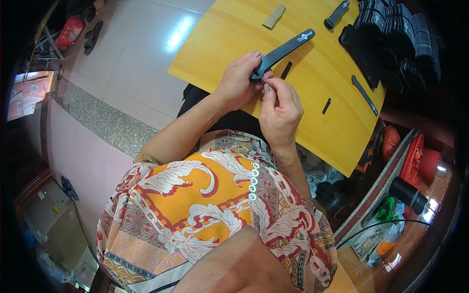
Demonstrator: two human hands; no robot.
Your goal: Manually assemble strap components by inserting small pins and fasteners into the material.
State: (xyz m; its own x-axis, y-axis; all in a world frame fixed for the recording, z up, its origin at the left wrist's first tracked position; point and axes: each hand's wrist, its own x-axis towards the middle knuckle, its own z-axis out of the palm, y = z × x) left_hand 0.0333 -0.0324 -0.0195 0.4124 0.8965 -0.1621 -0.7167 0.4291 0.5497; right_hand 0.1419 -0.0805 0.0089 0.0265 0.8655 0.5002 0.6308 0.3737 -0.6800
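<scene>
A: Right, where's the strap?
B: Centre-top of frame. The long black strap (282, 51) runs diagonally, its far end with a pale printed mark toward the upper right, its near end in the hands.
A: Hands?
B: Left hand (238, 80) is clenched round the strap's lower end, thumb on top. Right hand (280, 108) sits just right of it, fingertips pinched at that same end. What the pinch holds is too small to tell; a thin pale sliver shows between the two hands.
A: Is the strap on the tabletop?
B: It lies over the yellow wooden tabletop (234, 34), near its lower edge. Can't tell whether the far end touches the wood.
A: Anything else up there?
B: A short black strip (286, 70) just right of the strap. Another small black strip (326, 106) at centre right. A thin black strap (364, 95) further right. A shorter black strap piece (336, 14) at the top edge. A tan rectangular block (274, 16) at top centre. A heap of black straps (395, 41) fills the upper right corner.
A: Off the tabletop?
B: Pale tiled floor (141, 53) at upper left.
</scene>
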